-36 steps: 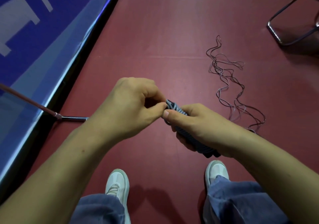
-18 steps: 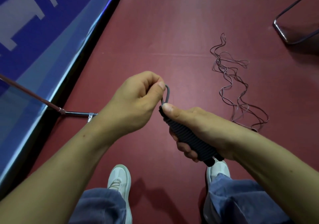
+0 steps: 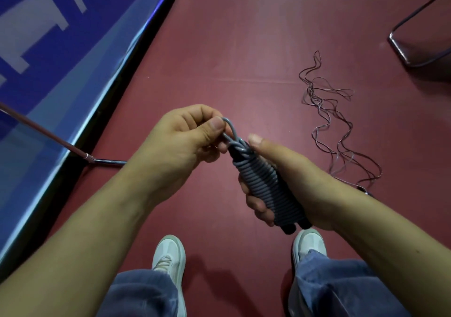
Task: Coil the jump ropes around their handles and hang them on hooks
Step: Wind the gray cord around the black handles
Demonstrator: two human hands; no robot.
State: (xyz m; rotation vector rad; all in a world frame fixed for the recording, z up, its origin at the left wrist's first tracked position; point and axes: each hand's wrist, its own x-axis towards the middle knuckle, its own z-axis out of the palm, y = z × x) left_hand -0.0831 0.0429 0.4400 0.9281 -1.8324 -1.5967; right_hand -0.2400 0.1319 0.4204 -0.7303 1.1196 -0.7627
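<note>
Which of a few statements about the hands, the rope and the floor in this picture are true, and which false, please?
1. The right hand holds the coiled rope. True.
2. The left hand pinches a small loop at the top of the coil. True.
3. The coiled rope hangs on a hook. False: both hands hold it above the floor; no hook shows.
4. No other rope is in view. False: a loose rope lies on the floor to the right.
5. The footwear is black. False: the shoes are white.
</note>
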